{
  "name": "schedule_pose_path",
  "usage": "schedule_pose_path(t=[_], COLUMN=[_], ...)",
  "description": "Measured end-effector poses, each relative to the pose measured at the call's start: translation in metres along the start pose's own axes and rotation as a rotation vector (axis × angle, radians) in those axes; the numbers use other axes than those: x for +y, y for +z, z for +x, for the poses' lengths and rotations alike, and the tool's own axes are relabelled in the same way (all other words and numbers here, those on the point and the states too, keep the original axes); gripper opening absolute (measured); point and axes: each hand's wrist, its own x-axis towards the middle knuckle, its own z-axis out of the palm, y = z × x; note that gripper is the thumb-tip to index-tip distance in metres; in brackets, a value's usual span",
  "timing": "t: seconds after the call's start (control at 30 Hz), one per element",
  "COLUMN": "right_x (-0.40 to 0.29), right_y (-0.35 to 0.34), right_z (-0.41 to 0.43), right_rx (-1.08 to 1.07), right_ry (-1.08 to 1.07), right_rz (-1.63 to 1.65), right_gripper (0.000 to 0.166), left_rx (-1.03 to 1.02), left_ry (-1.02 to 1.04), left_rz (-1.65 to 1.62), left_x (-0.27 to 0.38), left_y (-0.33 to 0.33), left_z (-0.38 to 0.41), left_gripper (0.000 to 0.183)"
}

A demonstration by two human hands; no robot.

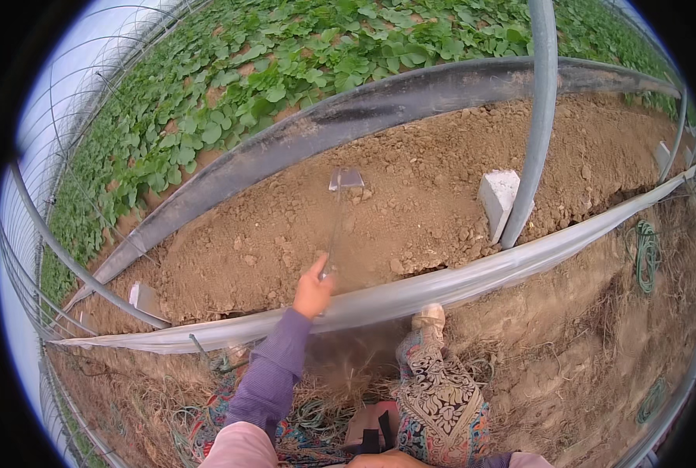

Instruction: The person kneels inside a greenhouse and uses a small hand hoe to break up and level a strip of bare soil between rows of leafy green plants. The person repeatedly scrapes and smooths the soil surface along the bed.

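My left hand (313,294), in a purple ribbed sleeve, is closed around the handle of a small hoe (346,180). The thin handle runs forward from my fist and is blurred. Its flat metal blade lies at the surface of the loose brown soil (283,228), a few clods beside it. Below my wrist passes a rolled strip of clear plastic film (383,301). At the bottom edge, close to my body, part of my right hand (389,460) shows; its fingers are out of view, so I cannot see whether it holds anything.
A dark plastic sheet (377,105) separates the soil from leafy green plants (324,52). A metal greenhouse pole (538,117) rises at right beside a white block (499,196); another block (144,299) stands left. Green cord (646,257) lies right. My shoe (430,316) is near the film.
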Motion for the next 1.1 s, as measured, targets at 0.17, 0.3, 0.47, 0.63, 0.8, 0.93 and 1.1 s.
schedule_pose_path(t=[0.17,0.3,0.47,0.63,0.8,0.93,1.1], right_x=[0.005,0.001,-0.002,-0.002,-0.002,-0.005,-0.002], right_y=[0.002,0.000,0.000,-0.001,0.003,-0.002,-0.001], right_z=[0.003,0.001,0.007,0.007,0.009,0.007,0.004], right_rx=[0.000,0.020,-0.018,0.016,0.035,0.016,0.023], right_ry=[0.026,0.023,0.019,-0.003,-0.064,-0.043,-0.043], right_rz=[-0.050,-0.054,-0.055,-0.064,-0.076,-0.096,-0.066], right_gripper=[0.020,0.020,0.021,0.020,0.020,0.020,0.018], left_rx=[0.142,0.015,0.086,-0.033,0.106,-0.015,0.101], left_ry=[0.061,0.063,0.027,0.067,0.037,0.020,0.042], left_rz=[-0.066,0.133,-0.094,0.174,-0.159,0.198,0.005], left_x=[0.033,-0.047,0.018,-0.034,0.036,0.003,0.005], left_y=[-0.018,0.000,-0.026,-0.005,-0.029,-0.018,-0.024], left_z=[0.054,0.031,0.047,0.030,0.040,0.036,0.043], left_gripper=[0.049,0.049,0.050,0.051,0.048,0.047,0.049])
